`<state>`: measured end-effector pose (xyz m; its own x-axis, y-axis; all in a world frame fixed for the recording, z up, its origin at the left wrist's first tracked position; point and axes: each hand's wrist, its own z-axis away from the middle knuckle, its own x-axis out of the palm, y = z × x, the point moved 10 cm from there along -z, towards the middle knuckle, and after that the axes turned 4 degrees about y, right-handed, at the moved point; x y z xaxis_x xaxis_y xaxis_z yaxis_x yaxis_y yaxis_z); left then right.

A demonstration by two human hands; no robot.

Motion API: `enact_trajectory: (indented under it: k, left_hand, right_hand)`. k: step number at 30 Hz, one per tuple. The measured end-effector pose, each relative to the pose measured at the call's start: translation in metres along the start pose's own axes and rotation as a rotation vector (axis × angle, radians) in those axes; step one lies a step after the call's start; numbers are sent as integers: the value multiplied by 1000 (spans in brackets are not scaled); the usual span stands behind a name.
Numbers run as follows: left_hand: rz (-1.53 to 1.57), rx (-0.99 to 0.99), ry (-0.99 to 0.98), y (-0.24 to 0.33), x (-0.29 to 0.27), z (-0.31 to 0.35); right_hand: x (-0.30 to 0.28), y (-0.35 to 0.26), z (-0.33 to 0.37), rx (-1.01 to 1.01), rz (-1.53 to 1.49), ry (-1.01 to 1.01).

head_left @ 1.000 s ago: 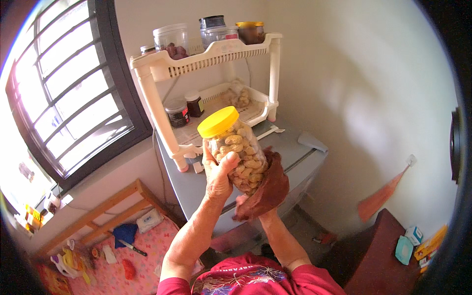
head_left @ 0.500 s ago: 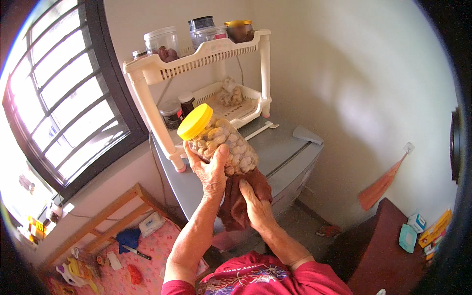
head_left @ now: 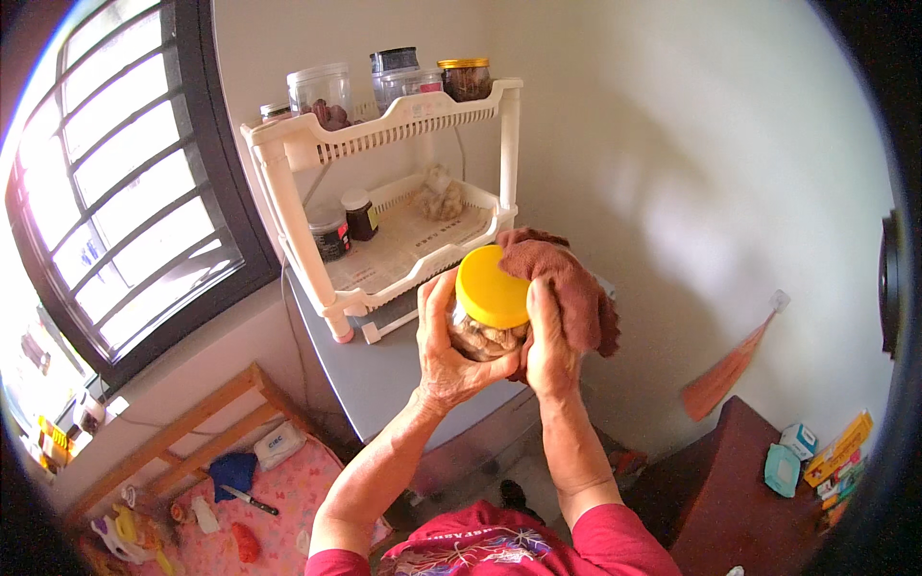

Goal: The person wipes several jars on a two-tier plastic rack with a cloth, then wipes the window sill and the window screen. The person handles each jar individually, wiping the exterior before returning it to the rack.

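A clear plastic jar of peanuts (head_left: 487, 338) with a yellow screw lid (head_left: 493, 287) is held up in front of me, its lid tilted toward me. My left hand (head_left: 449, 353) is wrapped round the jar's left side, thumb across the front. On the other side, my right hand (head_left: 554, 348) presses a brown cloth (head_left: 567, 293) against the lid and the jar's wall. The cloth drapes over the lid's right edge and hangs past my fingers. Most of the jar's lower part is hidden by my hands.
Behind the jar, a cream plastic two-tier rack (head_left: 331, 293) stands on a grey cabinet top (head_left: 331, 331). It carries several jars and a bag of pale lumps (head_left: 440, 195). A barred window (head_left: 125, 182) is at left. A knife (head_left: 250, 499) lies on a pink bedcover (head_left: 298, 480).
The jar has swung right and turned so its lid faces me. The cloth in my right hand has moved from the jar's base up to the lid.
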<state>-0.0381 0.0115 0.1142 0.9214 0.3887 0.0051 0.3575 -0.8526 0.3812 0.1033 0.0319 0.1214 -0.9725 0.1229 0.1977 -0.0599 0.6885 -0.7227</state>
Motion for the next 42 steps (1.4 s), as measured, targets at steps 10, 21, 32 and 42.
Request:
enact_trajectory:
  k: [10,21,32,42]
  left_hand:
    - [-20,-31,-101,4,9,4]
    - [129,-138,-309,-1,29,7]
    - [484,-486,-145,-45,8,8]
    - [942,-771,241,-87,-19,15]
  right_hand:
    - [18,-58,-18,-450,482,-480]
    - [-31,18,-28,282,-415,-72]
    - [5,86,2,420,-407,-172]
    - [29,22,44,-85,116,-454]
